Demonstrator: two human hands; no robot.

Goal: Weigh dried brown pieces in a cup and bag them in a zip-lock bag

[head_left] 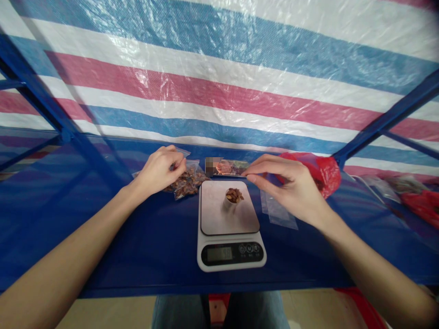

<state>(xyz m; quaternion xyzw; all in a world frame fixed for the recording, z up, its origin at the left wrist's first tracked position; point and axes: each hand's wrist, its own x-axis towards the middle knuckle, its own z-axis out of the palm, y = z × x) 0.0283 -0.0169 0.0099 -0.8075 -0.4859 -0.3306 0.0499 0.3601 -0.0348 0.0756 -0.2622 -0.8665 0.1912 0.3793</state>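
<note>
Head view: left hand (159,170) fingers pinch nut bag (187,182); right hand (286,187) pinches, contents unclear.

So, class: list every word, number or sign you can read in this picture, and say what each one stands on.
Scale display: digits are lit, but too blurred to read.
Scale buttons: small symbols, too small to read.
Printed packet behind the scale: partly blurred out, nothing readable.
No other text shows.
</note>
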